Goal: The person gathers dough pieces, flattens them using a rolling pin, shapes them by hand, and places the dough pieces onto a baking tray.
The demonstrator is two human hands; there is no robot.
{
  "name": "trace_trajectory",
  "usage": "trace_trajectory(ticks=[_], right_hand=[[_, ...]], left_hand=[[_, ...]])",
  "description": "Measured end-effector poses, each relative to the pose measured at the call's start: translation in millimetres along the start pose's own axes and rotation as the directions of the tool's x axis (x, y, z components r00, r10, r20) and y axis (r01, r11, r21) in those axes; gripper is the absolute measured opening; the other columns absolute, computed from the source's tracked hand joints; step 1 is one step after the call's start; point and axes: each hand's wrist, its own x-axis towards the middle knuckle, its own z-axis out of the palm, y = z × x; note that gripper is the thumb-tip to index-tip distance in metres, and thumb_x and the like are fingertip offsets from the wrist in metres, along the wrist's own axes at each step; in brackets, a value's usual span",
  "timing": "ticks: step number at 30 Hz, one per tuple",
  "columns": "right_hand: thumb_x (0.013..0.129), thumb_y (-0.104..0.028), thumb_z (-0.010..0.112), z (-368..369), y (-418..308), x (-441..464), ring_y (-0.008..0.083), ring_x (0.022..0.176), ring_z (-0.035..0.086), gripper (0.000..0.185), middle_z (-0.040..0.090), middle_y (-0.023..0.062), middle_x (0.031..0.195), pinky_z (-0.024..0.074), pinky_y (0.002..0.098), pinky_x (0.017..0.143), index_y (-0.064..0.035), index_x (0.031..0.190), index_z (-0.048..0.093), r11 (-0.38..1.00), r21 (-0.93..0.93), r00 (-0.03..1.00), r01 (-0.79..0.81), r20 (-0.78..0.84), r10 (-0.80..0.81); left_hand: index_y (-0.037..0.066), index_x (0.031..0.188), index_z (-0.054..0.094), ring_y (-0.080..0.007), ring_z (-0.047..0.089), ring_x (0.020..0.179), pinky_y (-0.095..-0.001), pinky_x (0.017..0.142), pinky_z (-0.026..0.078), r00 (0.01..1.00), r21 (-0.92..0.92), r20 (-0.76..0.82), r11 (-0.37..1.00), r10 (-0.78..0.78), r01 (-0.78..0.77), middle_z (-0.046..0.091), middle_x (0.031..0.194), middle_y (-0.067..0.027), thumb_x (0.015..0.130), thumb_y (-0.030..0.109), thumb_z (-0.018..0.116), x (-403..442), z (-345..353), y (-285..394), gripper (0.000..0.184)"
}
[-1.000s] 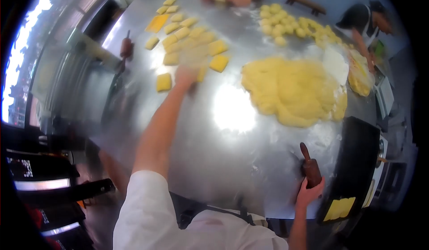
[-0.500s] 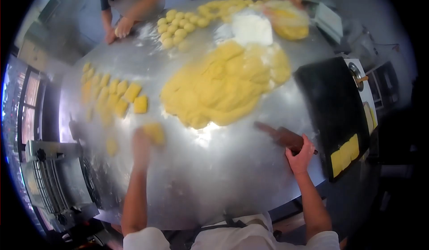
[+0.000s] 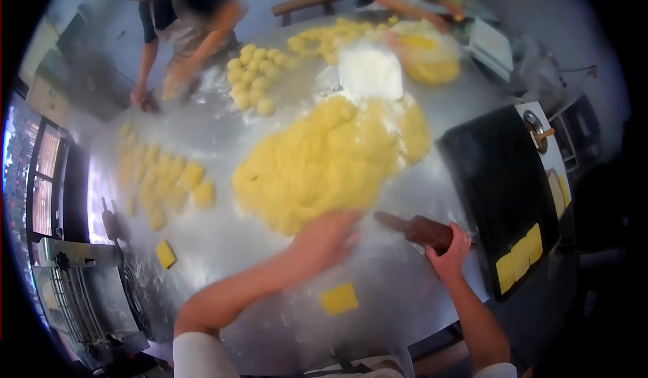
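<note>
My right hand [image 3: 450,252] is wrapped round the near end of a dark brown rolling pin [image 3: 426,232], lying slantwise on the metal table. My left hand [image 3: 327,239], smeared by motion, reaches over the table at the near edge of a large yellow dough mass [image 3: 317,165]; its fingers do not show clearly. Below that hand a flat, squarish dough piece [image 3: 339,299] lies alone on the metal. Another small dough piece [image 3: 165,254] rests further left, below a cluster of cut dough pieces [image 3: 192,174].
Dark tray [image 3: 496,169] at right, several flat dough sheets [image 3: 520,258] at its near end. A roller machine [image 3: 84,297] stands at left, a second rolling pin [image 3: 110,221] behind it. Beyond are dough balls [image 3: 255,74], white flour [image 3: 371,71] and two people, one handling dough.
My left hand has swept right from the left side to the big dough mass. A flat dough piece now lies in front of me. My right hand keeps hold of the rolling pin.
</note>
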Motion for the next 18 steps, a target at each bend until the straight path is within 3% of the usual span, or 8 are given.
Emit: trace_trajectory(ticks=[2,3,5,7,11,13,16,18], right_hand=[[0.064,-0.025,0.091,4,8,-2,0.0428,0.126,0.049,0.095,0.056,0.0207,0.132,0.0392,0.0541,0.109,-0.0043,0.146,0.048,1.000,0.006,1.000,0.015,0.007,-0.015],[0.063,-0.023,0.090,5,7,-1,0.0431,0.126,0.049,0.096,0.055,0.0211,0.133,0.0393,0.0539,0.110,-0.0043,0.146,0.048,0.998,0.041,0.999,-0.042,0.024,0.041],[0.061,-0.018,0.089,0,3,-2,0.0434,0.127,0.048,0.096,0.053,0.0218,0.134,0.0395,0.0535,0.110,-0.0044,0.147,0.048,0.994,0.054,0.995,-0.094,0.048,0.092],[0.059,-0.013,0.087,8,9,-3,0.0435,0.126,0.049,0.096,0.053,0.0222,0.134,0.0398,0.0530,0.110,-0.0043,0.146,0.048,0.996,0.068,0.998,-0.061,0.009,0.061],[0.059,-0.010,0.084,9,9,-6,0.0432,0.124,0.050,0.094,0.053,0.0218,0.133,0.0393,0.0518,0.109,-0.0032,0.146,0.049,0.984,0.130,0.993,-0.121,0.018,0.119],[0.062,-0.008,0.085,11,22,-13,0.0415,0.129,0.048,0.096,0.049,0.0213,0.140,0.0383,0.0505,0.112,-0.0038,0.150,0.045,0.987,0.130,0.995,-0.094,0.044,0.089],[0.064,-0.008,0.085,21,37,-22,0.0403,0.133,0.047,0.100,0.045,0.0205,0.146,0.0351,0.0507,0.116,-0.0047,0.153,0.041,0.989,0.106,0.993,-0.106,0.062,0.099],[0.063,-0.010,0.084,22,41,-24,0.0400,0.134,0.047,0.100,0.045,0.0203,0.146,0.0339,0.0513,0.117,-0.0052,0.153,0.041,0.992,0.068,0.994,-0.102,0.042,0.099]], left_hand=[[0.006,0.146,0.053,-0.0412,0.060,0.126,-0.0489,0.105,0.049,0.957,0.080,-0.221,0.982,0.187,-0.173,0.064,0.135,-0.0228,0.099,0.032,0.068,74,-21,-2,0.055],[0.002,0.148,0.050,-0.0440,0.055,0.131,-0.0480,0.109,0.047,0.874,0.184,-0.357,0.942,0.331,-0.282,0.060,0.140,-0.0258,0.099,0.033,0.069,116,-25,-13,0.061],[-0.003,0.154,0.042,-0.0459,0.042,0.146,-0.0495,0.122,0.035,0.803,0.340,-0.449,0.906,0.392,-0.251,0.049,0.153,-0.0280,0.099,0.043,0.066,207,-30,-41,0.075],[-0.005,0.155,0.040,-0.0468,0.037,0.149,-0.0520,0.124,0.030,0.761,0.433,-0.487,0.875,0.429,-0.216,0.044,0.156,-0.0301,0.098,0.052,0.064,287,-38,-68,0.084],[-0.007,0.158,0.034,-0.0427,0.034,0.153,-0.0515,0.125,0.028,0.861,0.449,-0.456,0.893,0.226,0.003,0.041,0.161,-0.0290,0.096,0.064,0.059,384,-42,-111,0.097],[-0.007,0.157,0.035,-0.0423,0.034,0.153,-0.0513,0.125,0.027,0.906,0.424,-0.408,0.902,0.112,0.080,0.039,0.162,-0.0288,0.096,0.067,0.057,396,-38,-119,0.098],[-0.007,0.158,0.036,-0.0437,0.032,0.154,-0.0520,0.127,0.024,0.927,0.344,-0.375,0.928,-0.002,0.142,0.037,0.164,-0.0285,0.098,0.064,0.055,401,-37,-113,0.095],[-0.005,0.158,0.037,-0.0453,0.031,0.154,-0.0521,0.128,0.021,0.929,0.315,-0.371,0.941,0.003,0.123,0.036,0.165,-0.0274,0.100,0.062,0.054,405,-34,-117,0.091]])
